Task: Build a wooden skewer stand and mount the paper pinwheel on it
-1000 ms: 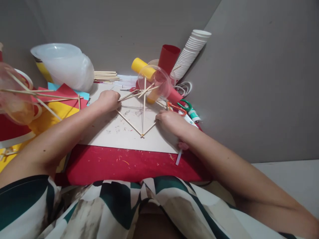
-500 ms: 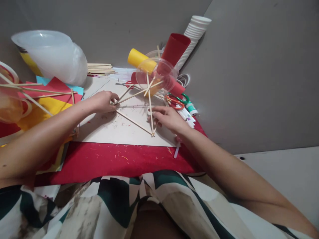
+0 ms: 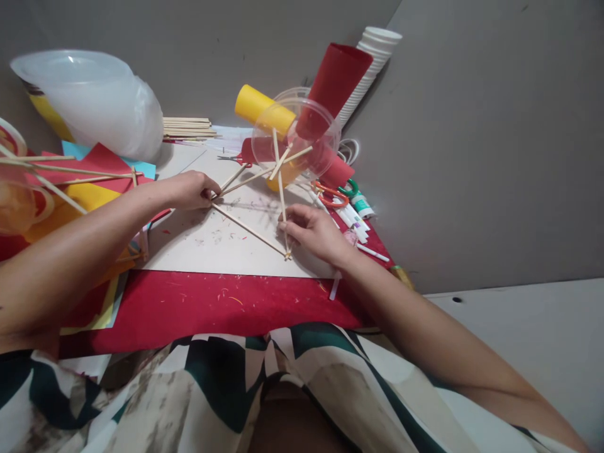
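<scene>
A frame of thin wooden sticks [image 3: 249,229] stands on a white board [image 3: 189,251], with clear plastic lids, a yellow paper tube [image 3: 264,110] and a red paper tube [image 3: 333,88] joined at its upper part. My left hand [image 3: 193,190] pinches the left corner where several sticks meet. With thumb and fingers, my right hand [image 3: 309,231] grips the near upright stick [image 3: 284,211], a little above the lower corner. The fingertips of my left hand are partly hidden.
Red scissors [image 3: 248,154], orange-handled scissors [image 3: 333,195] and glue sticks lie around the frame. Behind are spare sticks [image 3: 189,128], a bag of plastic bowls [image 3: 104,104] and stacked white cups [image 3: 372,56]. Coloured paper and another stick structure [image 3: 70,170] stand at left.
My right hand has closed onto the upright stick from beside it. The frame's top has tilted slightly, the red tube rising and the yellow one shifting left. My left hand stays at its corner.
</scene>
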The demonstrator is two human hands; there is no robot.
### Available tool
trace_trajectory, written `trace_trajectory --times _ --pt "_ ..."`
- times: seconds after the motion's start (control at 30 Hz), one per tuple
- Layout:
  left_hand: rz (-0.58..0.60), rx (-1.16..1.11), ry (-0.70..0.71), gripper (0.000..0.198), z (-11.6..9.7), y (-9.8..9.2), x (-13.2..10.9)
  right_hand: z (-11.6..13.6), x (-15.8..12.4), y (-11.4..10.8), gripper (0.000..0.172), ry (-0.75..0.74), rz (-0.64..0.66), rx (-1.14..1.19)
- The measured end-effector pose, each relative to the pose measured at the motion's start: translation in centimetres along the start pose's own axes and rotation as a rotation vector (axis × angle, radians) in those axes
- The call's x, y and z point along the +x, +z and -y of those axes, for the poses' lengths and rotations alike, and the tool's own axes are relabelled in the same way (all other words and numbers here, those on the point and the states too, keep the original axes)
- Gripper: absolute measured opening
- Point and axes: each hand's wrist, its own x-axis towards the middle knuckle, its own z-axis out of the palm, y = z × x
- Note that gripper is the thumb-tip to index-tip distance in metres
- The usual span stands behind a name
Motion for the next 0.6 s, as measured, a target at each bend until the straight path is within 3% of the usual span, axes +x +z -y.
trace_trajectory --times 0.23,0.6 --pt "-0.032 0.000 -0.002 0.032 0.2 0.2 0.2 0.7 -1.1 0.5 0.014 -0.120 -0.041 -0.199" --pt "0.038 -0.021 -0.085 0.038 -0.3 -0.2 0.2 0.3 -1.7 1.1 0.012 -0.180 -0.113 -0.422"
